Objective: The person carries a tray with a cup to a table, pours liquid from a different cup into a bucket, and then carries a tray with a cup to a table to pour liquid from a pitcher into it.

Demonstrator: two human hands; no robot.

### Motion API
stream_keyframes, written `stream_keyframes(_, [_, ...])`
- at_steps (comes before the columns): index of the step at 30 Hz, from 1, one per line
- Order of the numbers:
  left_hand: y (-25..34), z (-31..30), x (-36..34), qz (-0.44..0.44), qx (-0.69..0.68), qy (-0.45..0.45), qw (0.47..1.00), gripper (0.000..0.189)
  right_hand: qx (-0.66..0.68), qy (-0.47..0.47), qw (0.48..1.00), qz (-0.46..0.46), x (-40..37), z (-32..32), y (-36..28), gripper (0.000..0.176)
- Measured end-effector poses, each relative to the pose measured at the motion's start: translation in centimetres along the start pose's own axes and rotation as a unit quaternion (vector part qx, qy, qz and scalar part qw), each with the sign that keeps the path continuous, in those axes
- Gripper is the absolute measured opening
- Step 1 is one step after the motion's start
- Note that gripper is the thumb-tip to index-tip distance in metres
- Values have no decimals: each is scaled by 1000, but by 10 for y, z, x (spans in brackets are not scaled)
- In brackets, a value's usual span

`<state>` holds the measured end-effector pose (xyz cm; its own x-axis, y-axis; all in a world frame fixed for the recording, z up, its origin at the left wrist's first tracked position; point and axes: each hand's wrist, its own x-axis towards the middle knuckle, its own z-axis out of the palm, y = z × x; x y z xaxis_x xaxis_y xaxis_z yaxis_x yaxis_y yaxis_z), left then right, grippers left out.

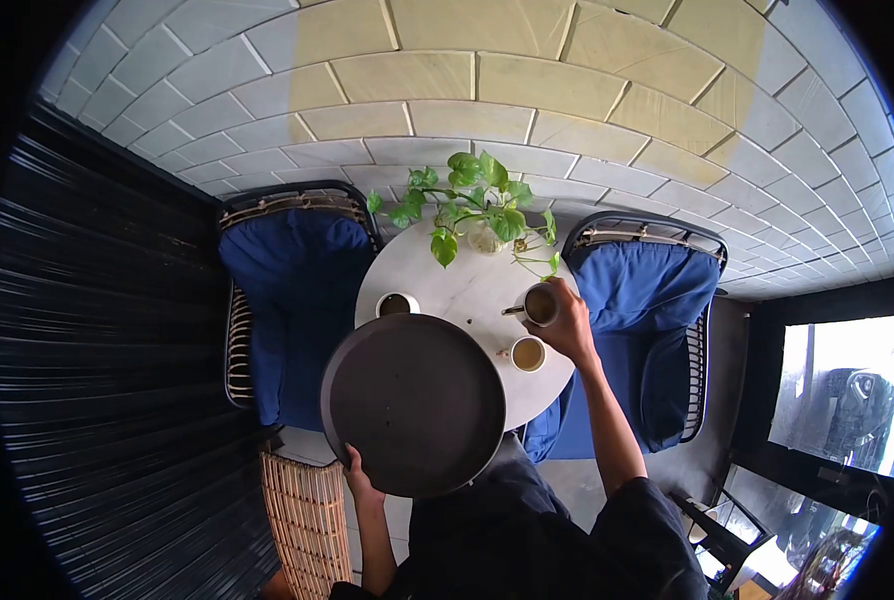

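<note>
Held mug sits by the desk's right edge, whether lifted is unclear; the right hand wraps its right side, its handle pointing left. The right arm reaches forward. The left hand grips the tray's near-left rim. A second mug stands just nearer.

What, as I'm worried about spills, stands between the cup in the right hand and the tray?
Nothing visible stands directly between the held cup and the tray; another cup stands close by, on the near side.
</note>
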<state>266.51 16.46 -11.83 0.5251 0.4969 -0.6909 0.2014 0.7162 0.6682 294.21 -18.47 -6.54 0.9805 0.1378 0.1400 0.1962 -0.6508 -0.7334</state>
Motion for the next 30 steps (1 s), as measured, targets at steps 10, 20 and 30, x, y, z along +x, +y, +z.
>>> stream_keyframes(10, [-13,3,-13,-27,-8,-52,998,60,30,20,995,89,-1,65,62,71])
stream_keyframes(20, [-23,9,-24,-26,-11,-56,998,53,-19,54,995,84,-3,86,78,73])
stream_keyframes(30, [-19,-1,-28,-44,5,-42,998,59,-17,95,991,94,-38,87,81,88])
